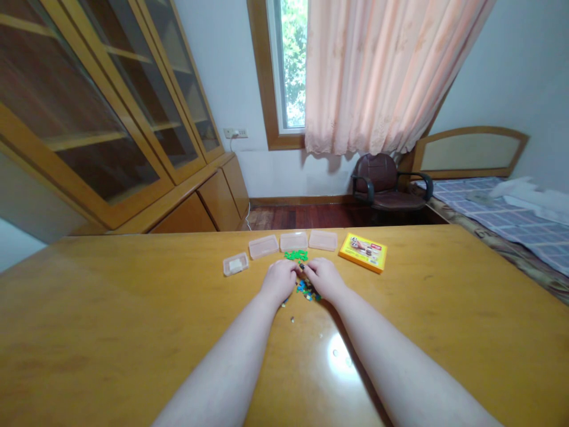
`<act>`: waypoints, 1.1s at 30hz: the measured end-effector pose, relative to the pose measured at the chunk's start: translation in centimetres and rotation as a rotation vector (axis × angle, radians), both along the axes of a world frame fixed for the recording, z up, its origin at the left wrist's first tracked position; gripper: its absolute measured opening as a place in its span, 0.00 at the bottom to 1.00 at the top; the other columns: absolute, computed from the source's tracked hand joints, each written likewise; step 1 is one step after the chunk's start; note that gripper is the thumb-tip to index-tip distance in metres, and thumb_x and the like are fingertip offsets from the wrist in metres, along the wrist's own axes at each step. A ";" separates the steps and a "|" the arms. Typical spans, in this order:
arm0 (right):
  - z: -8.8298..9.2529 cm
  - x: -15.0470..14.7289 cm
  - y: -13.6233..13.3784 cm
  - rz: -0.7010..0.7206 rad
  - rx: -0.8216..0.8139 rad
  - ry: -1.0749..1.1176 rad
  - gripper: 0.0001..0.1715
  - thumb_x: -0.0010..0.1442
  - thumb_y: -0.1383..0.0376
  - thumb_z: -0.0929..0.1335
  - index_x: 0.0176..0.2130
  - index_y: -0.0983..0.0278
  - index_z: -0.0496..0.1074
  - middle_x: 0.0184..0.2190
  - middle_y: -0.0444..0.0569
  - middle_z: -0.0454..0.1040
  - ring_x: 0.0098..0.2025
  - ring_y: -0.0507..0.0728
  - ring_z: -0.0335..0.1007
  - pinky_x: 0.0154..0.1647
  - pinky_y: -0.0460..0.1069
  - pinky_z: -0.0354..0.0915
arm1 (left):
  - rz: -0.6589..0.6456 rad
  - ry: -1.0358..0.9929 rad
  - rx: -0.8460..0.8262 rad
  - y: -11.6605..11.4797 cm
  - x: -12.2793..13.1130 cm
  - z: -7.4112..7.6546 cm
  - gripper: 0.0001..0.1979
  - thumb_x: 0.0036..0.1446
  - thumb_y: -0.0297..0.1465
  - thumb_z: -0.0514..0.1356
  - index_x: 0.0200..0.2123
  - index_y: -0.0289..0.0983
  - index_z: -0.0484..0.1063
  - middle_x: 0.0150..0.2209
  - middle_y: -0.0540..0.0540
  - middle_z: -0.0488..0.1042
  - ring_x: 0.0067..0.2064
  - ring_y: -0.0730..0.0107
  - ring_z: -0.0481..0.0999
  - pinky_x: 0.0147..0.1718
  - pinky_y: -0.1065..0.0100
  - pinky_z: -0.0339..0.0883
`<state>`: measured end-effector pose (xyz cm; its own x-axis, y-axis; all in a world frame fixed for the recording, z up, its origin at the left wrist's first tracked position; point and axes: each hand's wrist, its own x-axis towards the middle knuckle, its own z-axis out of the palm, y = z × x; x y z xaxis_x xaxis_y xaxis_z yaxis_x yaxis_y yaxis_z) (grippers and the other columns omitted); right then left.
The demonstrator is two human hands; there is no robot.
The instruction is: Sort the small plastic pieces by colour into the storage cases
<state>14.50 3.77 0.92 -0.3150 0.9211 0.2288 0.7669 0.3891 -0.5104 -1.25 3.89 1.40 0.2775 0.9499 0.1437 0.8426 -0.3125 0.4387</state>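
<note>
- Now curled, left hand (279, 281) and right hand (326, 279) almost meeting over scattered small blue-green pieces (307, 290)
- any pinched piece: hidden, cannot tell
- just beyond: bright green pieces (296, 255), clear plastic boxes (294, 241)

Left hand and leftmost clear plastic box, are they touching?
Apart. The head view shows yellow wooden tabletop between the left hand and the leftmost clear plastic box.
</note>
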 end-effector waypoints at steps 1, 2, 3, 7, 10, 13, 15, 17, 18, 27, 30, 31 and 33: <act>0.0 0.0 0.0 0.002 0.003 0.001 0.20 0.63 0.60 0.61 0.26 0.64 0.74 0.26 0.47 0.74 0.29 0.53 0.64 0.31 0.46 0.51 | 0.004 0.000 -0.005 0.0 0.0 0.0 0.14 0.51 0.24 0.52 0.32 0.39 0.78 0.36 0.47 0.78 0.41 0.65 0.73 0.46 0.65 0.65; 0.0 0.0 0.0 0.003 0.007 0.004 0.20 0.63 0.60 0.61 0.26 0.64 0.74 0.26 0.47 0.74 0.29 0.52 0.64 0.31 0.46 0.51 | 0.006 0.000 -0.007 0.0 0.0 0.0 0.14 0.51 0.24 0.52 0.32 0.39 0.78 0.36 0.47 0.78 0.41 0.65 0.73 0.46 0.65 0.65; 0.0 0.0 0.0 0.004 0.010 0.005 0.20 0.63 0.60 0.61 0.25 0.64 0.73 0.26 0.47 0.74 0.29 0.52 0.64 0.31 0.45 0.51 | 0.007 -0.001 -0.007 0.0 0.0 0.0 0.14 0.52 0.24 0.52 0.32 0.39 0.78 0.36 0.47 0.78 0.41 0.65 0.73 0.46 0.65 0.65; 0.0 0.0 -0.1 0.000 0.016 0.009 0.21 0.63 0.60 0.61 0.25 0.64 0.73 0.25 0.47 0.74 0.28 0.52 0.63 0.30 0.45 0.51 | 0.000 -0.015 0.010 0.1 0.0 -0.2 0.14 0.52 0.24 0.52 0.31 0.40 0.78 0.36 0.47 0.78 0.41 0.65 0.73 0.45 0.65 0.65; 0.1 0.0 -0.1 -0.006 0.003 0.009 0.21 0.64 0.60 0.61 0.25 0.64 0.73 0.25 0.47 0.74 0.29 0.52 0.63 0.31 0.45 0.51 | -0.003 -0.026 0.018 0.1 -0.1 -0.3 0.14 0.52 0.24 0.52 0.31 0.39 0.78 0.36 0.47 0.78 0.40 0.65 0.74 0.45 0.65 0.65; 0.1 0.0 0.0 -0.007 -0.013 0.009 0.21 0.63 0.60 0.61 0.25 0.64 0.73 0.25 0.47 0.73 0.29 0.52 0.64 0.31 0.46 0.51 | 0.000 -0.040 0.020 0.1 0.0 -0.2 0.14 0.52 0.24 0.52 0.31 0.39 0.77 0.35 0.47 0.78 0.40 0.65 0.74 0.44 0.65 0.66; 0.0 0.0 0.0 0.001 -0.006 0.023 0.20 0.63 0.60 0.61 0.25 0.64 0.73 0.25 0.47 0.73 0.29 0.52 0.64 0.31 0.45 0.51 | 0.003 -0.052 0.019 0.1 0.0 -0.1 0.14 0.52 0.24 0.52 0.31 0.39 0.77 0.36 0.47 0.78 0.40 0.65 0.74 0.44 0.65 0.66; -0.1 0.1 0.1 0.001 0.009 0.045 0.20 0.63 0.61 0.61 0.25 0.64 0.73 0.25 0.46 0.73 0.29 0.52 0.64 0.31 0.45 0.52 | 0.007 -0.068 0.017 0.0 0.0 0.1 0.14 0.52 0.23 0.51 0.32 0.39 0.77 0.37 0.47 0.78 0.41 0.66 0.74 0.45 0.66 0.66; -0.2 0.1 0.1 -0.004 0.015 0.055 0.20 0.63 0.61 0.61 0.25 0.64 0.73 0.24 0.46 0.73 0.29 0.52 0.64 0.31 0.45 0.52 | 0.013 -0.074 0.017 0.0 0.0 0.1 0.15 0.52 0.23 0.51 0.33 0.39 0.77 0.37 0.47 0.78 0.41 0.66 0.74 0.45 0.66 0.66; -0.3 0.4 0.4 -0.029 -0.050 0.163 0.20 0.62 0.62 0.61 0.24 0.65 0.73 0.23 0.46 0.72 0.28 0.52 0.64 0.29 0.45 0.53 | -0.019 -0.108 0.038 0.3 -0.5 -0.2 0.16 0.48 0.20 0.51 0.26 0.38 0.78 0.32 0.47 0.78 0.38 0.66 0.73 0.42 0.66 0.65; -0.2 0.5 0.2 -0.026 -0.122 0.211 0.23 0.63 0.60 0.60 0.22 0.65 0.73 0.21 0.46 0.71 0.25 0.52 0.63 0.27 0.45 0.52 | -0.080 -0.108 0.059 0.5 -0.6 -0.6 0.16 0.47 0.19 0.52 0.20 0.38 0.77 0.28 0.47 0.77 0.35 0.67 0.72 0.40 0.66 0.64; -0.3 0.5 0.2 -0.028 -0.129 0.216 0.24 0.63 0.60 0.60 0.21 0.66 0.72 0.20 0.46 0.70 0.24 0.51 0.63 0.26 0.45 0.52 | -0.089 -0.108 0.070 0.6 -0.7 -0.7 0.15 0.47 0.19 0.53 0.20 0.39 0.77 0.28 0.48 0.76 0.35 0.67 0.72 0.39 0.66 0.64; -0.3 0.5 0.2 -0.025 -0.119 0.210 0.25 0.62 0.59 0.60 0.19 0.66 0.71 0.18 0.45 0.69 0.24 0.51 0.62 0.26 0.45 0.51 | -0.095 -0.111 0.089 0.7 -0.8 -0.9 0.15 0.47 0.19 0.53 0.20 0.39 0.77 0.28 0.48 0.77 0.34 0.67 0.72 0.39 0.67 0.64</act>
